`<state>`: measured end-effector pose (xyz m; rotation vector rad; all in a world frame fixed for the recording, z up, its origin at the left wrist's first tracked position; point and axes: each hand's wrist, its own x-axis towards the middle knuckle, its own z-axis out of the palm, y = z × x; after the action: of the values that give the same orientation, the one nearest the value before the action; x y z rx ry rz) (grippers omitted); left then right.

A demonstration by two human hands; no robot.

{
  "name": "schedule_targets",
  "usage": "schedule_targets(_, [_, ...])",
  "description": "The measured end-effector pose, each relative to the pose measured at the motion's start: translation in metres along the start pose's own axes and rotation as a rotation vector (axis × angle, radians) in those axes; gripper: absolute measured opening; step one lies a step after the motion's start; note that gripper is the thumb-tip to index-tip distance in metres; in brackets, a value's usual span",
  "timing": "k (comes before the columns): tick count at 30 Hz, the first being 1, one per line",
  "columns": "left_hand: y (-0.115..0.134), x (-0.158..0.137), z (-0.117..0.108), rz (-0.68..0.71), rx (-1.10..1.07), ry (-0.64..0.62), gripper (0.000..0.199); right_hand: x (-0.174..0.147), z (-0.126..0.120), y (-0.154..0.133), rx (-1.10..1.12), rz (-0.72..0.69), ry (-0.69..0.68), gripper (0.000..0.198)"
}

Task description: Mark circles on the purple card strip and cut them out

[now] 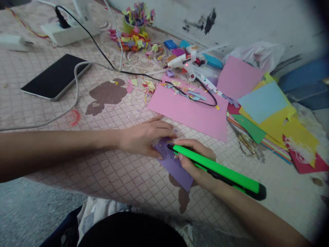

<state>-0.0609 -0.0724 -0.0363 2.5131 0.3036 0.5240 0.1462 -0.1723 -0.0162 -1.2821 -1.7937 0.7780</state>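
Note:
A strip of purple paper (177, 168) lies on the cloth near the table's front edge, with small drawn outlines on its upper part. My left hand (144, 137) rests flat, fingers stretched out, the fingertips and thumb holding down the paper's upper left end. Wrapped round a large green and black utility knife (218, 166), my right hand (196, 156) is closed close to its front. The knife's black tip touches or hovers just over the drawn outlines; which of the two I cannot tell. Both hands almost meet over the paper.
Pink paper (200, 120) bearing scraps lies ahead, crossed by the black cable of a white glue gun (180, 61). Scissors (246, 143) and coloured sheets (264, 99) lie right. A dark tablet (56, 79), a power strip (69, 32) and paper flowers (137, 19) sit further back.

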Motion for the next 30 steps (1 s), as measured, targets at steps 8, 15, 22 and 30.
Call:
schedule_targets(8, [0.007,-0.002,0.003,-0.046,0.121,0.062,0.059,-0.003,-0.002,0.004,0.014,0.015,-0.044,0.024])
schedule_targets(15, [0.008,-0.002,0.004,-0.029,0.156,0.078,0.054,-0.002,0.002,0.007,0.023,0.003,-0.052,0.025])
schedule_targets(22, [0.007,-0.002,0.004,-0.028,0.158,0.087,0.056,-0.001,0.005,0.011,0.025,-0.013,-0.067,0.027])
schedule_targets(30, [0.008,-0.002,0.004,-0.047,0.155,0.08,0.055,-0.002,0.006,0.013,0.012,-0.012,-0.074,0.031])
